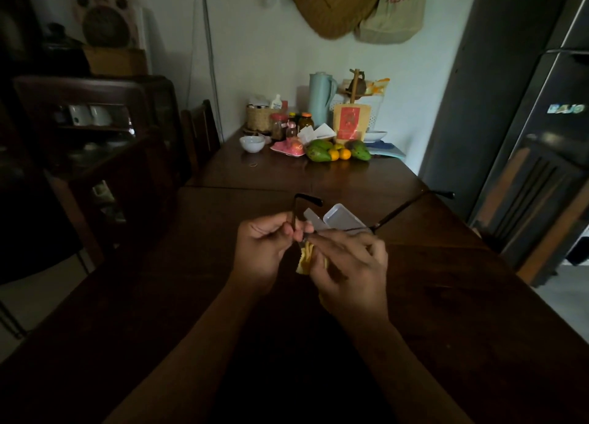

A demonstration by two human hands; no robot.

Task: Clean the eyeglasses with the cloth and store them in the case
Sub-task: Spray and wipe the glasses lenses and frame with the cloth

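Observation:
I hold dark-framed eyeglasses (411, 207) above the dark wooden table (446, 296), their two temple arms spread out to the left and right. My left hand (264, 248) grips the frame near the left temple hinge. My right hand (347, 270) pinches a yellow cloth (306, 257) against the front of the glasses; the lenses are mostly hidden behind my fingers. A pale translucent case (342, 217) lies open on the table just behind my hands.
At the table's far end stand a white bowl (251, 143), jars, a pale green jug (320, 98), green mangoes and oranges (338, 152). A wooden chair (200, 133) stands at the left, a dark cabinet (95, 120) beyond it, and a dark fridge (541, 136) at the right.

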